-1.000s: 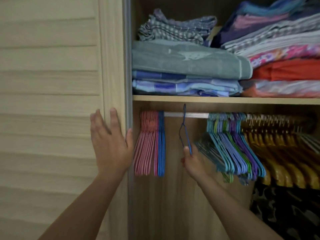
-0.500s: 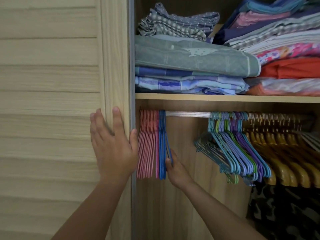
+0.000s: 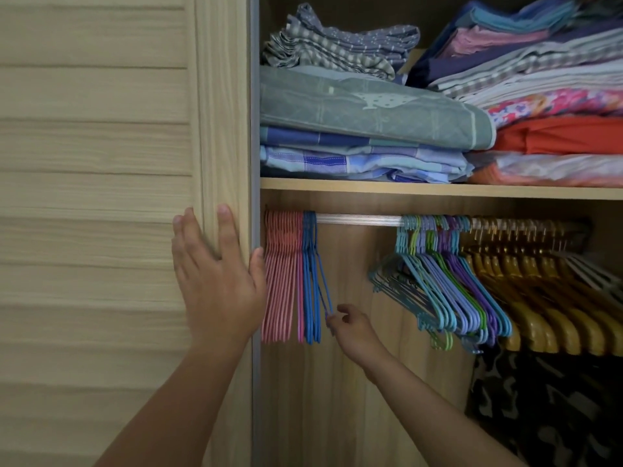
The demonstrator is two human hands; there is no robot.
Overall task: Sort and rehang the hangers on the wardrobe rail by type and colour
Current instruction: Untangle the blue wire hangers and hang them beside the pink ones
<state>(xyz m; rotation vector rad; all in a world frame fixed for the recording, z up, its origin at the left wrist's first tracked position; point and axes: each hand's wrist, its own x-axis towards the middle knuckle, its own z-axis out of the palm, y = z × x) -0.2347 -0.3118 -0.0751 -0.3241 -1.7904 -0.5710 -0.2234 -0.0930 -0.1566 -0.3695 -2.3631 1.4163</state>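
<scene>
Right hand [image 3: 352, 326], fingertips pinching lower corner of thin dark-blue wire hanger [image 3: 322, 284]; hanger hooked on silver wardrobe rail [image 3: 357, 219], long axis slanting up-left from grip toward blue group.

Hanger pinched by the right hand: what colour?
Blue thin wire hanger, pinched by the right hand; head view.

A single head-worn wide-angle camera looks forward and slightly down into an open wardrobe from close range, near enough that both forearms enter from 6 o'clock. The louvred door [image 3: 94, 197] fills the frame toward 9 o'clock, the shelf [image 3: 438, 189] crosses the upper part from centre to 3 o'clock, and the rail [image 3: 357, 219] runs just under it. The lens bends straight edges near the borders. No second view shares the scene.
</scene>
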